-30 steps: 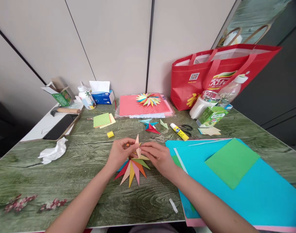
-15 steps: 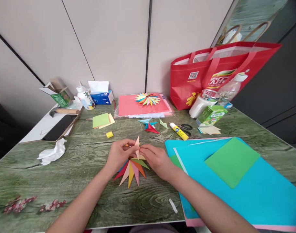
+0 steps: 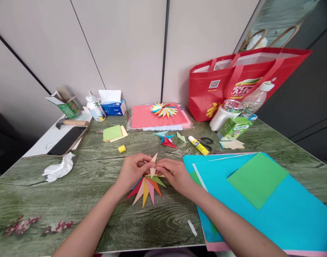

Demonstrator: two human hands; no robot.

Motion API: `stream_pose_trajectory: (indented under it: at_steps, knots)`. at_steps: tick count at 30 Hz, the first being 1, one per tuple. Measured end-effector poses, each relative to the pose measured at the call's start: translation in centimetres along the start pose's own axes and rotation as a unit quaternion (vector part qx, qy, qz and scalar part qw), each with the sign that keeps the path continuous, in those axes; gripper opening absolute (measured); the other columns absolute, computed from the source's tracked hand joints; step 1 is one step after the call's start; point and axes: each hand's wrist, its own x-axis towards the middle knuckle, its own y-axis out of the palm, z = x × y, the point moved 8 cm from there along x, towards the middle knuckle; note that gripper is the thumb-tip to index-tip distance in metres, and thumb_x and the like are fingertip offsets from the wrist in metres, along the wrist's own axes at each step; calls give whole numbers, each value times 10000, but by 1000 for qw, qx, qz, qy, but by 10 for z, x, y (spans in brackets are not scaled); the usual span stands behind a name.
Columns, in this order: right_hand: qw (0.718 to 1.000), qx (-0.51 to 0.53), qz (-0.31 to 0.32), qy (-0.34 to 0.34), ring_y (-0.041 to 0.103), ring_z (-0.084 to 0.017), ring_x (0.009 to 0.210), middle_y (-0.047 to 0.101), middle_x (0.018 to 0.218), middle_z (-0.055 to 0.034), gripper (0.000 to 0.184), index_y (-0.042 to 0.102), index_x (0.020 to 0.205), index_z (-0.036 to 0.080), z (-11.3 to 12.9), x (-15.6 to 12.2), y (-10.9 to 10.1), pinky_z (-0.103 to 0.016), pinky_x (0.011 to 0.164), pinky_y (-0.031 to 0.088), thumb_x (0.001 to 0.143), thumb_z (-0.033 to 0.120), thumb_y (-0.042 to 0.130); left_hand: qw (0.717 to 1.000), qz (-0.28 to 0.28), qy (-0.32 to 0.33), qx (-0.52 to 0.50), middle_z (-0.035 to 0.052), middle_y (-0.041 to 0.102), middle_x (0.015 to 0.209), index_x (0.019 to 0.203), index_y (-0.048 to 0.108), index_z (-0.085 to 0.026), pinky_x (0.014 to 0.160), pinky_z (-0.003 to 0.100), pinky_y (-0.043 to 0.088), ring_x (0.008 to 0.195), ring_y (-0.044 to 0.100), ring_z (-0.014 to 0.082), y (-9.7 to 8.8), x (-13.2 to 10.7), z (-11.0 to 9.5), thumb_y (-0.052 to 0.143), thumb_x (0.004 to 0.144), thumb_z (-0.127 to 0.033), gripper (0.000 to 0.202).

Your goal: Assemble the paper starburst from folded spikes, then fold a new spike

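Note:
Between the fingertips of my left hand (image 3: 136, 168) is a pale peach folded paper piece (image 3: 153, 165), its points sticking out above and below. The fingers of my right hand (image 3: 175, 175) are pinched together at the piece's right side, touching it. Under both hands a fan of folded paper points (image 3: 145, 189) in red, peach, yellow, pink, orange and green lies on the table, its far part hidden by my hands. Beyond them lie loose folded pieces (image 3: 167, 140) in blue, red and light green.
An uncapped glue stick (image 3: 198, 145) lies beside black scissors (image 3: 206, 140); its yellow cap (image 3: 121, 149) is at left. Large blue sheets (image 3: 273, 228) with a green square (image 3: 258, 180) cover the right. A finished paper ring (image 3: 163, 110) rests on a packet. A crumpled tissue (image 3: 59, 168) lies left.
The peach piece has tilted a little, its upper tip leaning right. My right fingers have shifted slightly on its right side. The fan stays on the table.

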Motion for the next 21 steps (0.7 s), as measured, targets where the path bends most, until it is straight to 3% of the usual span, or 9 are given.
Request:
stream_pose_trajectory:
  at_steps: [8, 17, 21]
  knots:
    - [999, -22, -27, -31, 622, -146, 777, 670, 853, -78, 119, 642, 838, 168, 3, -2, -2, -270, 706, 502, 805, 155, 529, 1000, 9, 3, 30, 5, 624, 629, 717, 644, -140, 517, 230, 512, 540, 601, 133, 1, -1, 5, 648, 661, -285, 156]
    - [992, 43, -47, 106, 634, -154, 677, 687, 768, -46, 90, 675, 770, 191, -16, -2, -2, -265, 606, 512, 727, 155, 605, 988, -26, 78, 129, 25, 628, 694, 756, 640, -161, 509, 211, 476, 560, 582, 129, -1, -4, 1, 596, 719, -337, 186]
    - [992, 39, -51, 112, 635, -155, 667, 690, 753, -41, 94, 679, 763, 197, -17, -2, -2, -268, 604, 509, 730, 163, 598, 990, -11, 73, 116, 24, 635, 705, 775, 630, -167, 516, 214, 472, 562, 591, 133, 2, -4, 0, 568, 741, -335, 182]
